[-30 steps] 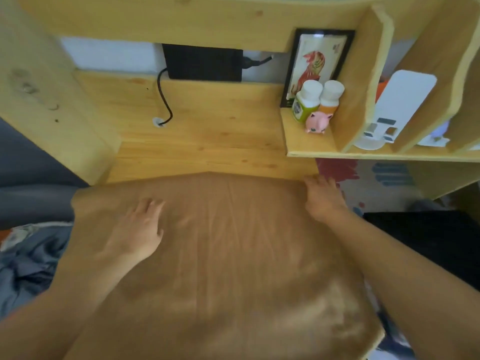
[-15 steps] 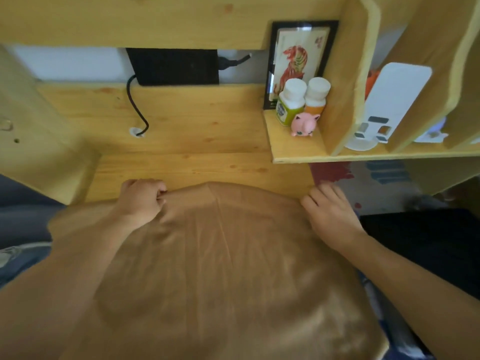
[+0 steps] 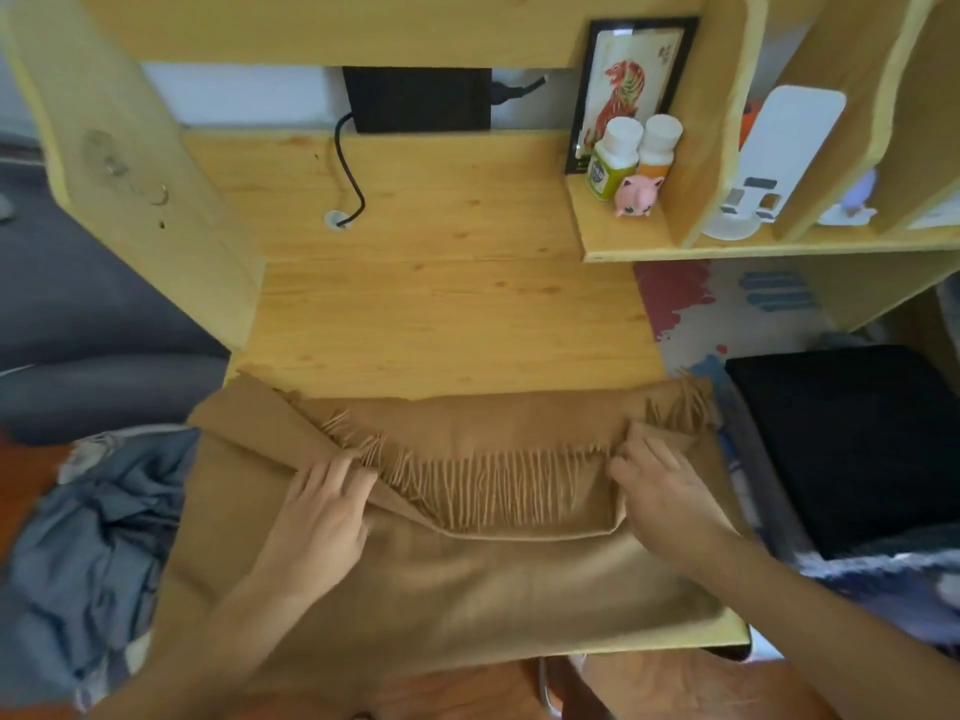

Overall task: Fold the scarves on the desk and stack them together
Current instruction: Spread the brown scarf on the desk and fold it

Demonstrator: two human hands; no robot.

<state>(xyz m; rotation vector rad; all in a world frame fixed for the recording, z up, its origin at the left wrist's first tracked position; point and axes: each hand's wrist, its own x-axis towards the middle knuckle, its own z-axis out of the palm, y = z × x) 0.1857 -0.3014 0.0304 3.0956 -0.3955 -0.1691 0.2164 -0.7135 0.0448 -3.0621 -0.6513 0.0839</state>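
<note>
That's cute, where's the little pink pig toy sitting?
In the head view, upper right: the pink pig toy stands on the small wooden shelf, before two white-capped bottles.

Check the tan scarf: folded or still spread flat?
Partly folded. The tan scarf has its fringed edge doubled back over the lower layer, left hand and right hand gripping the turned-over corners.

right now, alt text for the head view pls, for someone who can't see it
Two hands, left hand and right hand, grip the fringed edge of a tan scarf, folded toward the person on a wooden desk. Crumpled blue-grey cloth lies left.
</note>
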